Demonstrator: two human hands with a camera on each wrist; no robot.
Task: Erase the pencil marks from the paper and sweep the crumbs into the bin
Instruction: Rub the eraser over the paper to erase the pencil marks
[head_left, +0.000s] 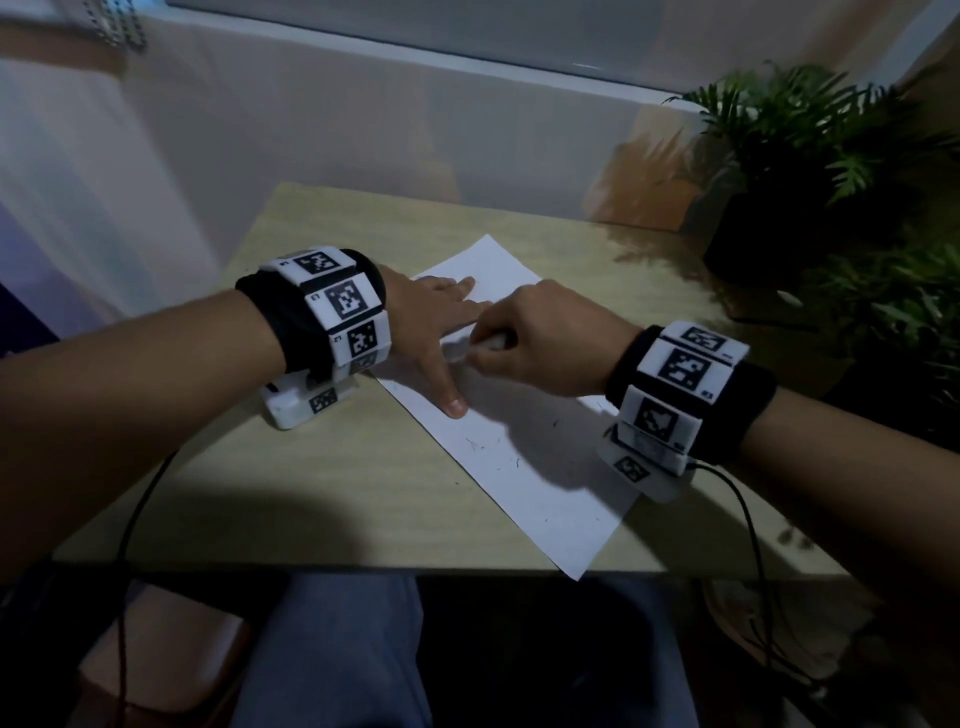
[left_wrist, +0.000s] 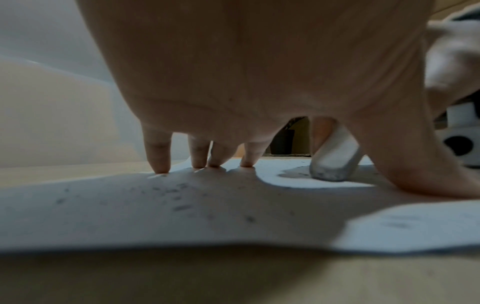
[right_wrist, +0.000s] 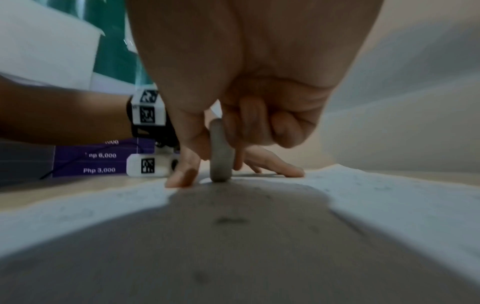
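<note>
The left hand (head_left: 431, 322) lies flat, fingers spread, pressing the paper (head_left: 545, 483) at the table's (head_left: 291, 483) middle. The right hand (head_left: 545, 338) pinches an eraser (left_wrist: 335, 156), its tip touching the paper just right of the left thumb.

One sheet of paper (head_left: 524, 457) lies on one counter (head_left: 291, 488), with one eraser (left_wrist: 333, 158), two hands, a left hand (head_left: 431, 322) and a right hand (head_left: 550, 338), two marker-covered wristbands (head_left: 337, 306), and one potted plant (head_left: 795, 171).
</note>
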